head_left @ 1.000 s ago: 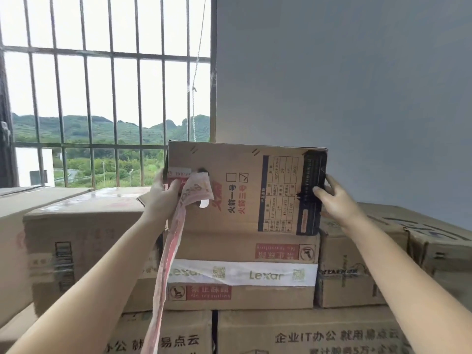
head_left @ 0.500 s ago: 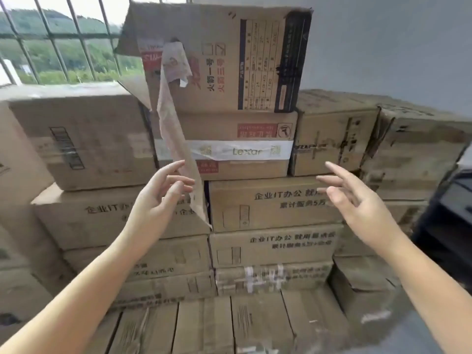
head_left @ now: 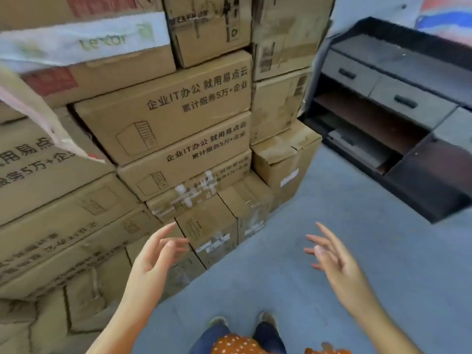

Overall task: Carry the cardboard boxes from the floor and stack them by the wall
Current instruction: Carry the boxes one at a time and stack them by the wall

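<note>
A grey floor [head_left: 357, 251] runs between a wall of stacked cardboard boxes [head_left: 163, 118] on the left and a dark drawer cabinet [head_left: 398, 98] on the right. The boxes rise in tiers, several printed with Chinese text; one near the top carries white Lexar tape [head_left: 84, 42], and a loose strip of tape [head_left: 38, 116] hangs down in front. Both hands are free, each grip apart with fingers spread: left hand [head_left: 155, 259] just before the lower boxes, right hand [head_left: 334, 261] over the floor.

Dark cabinet [head_left: 398, 98] w/ two drawers (open shelf below) on grey floor [head_left: 357, 226].
</note>
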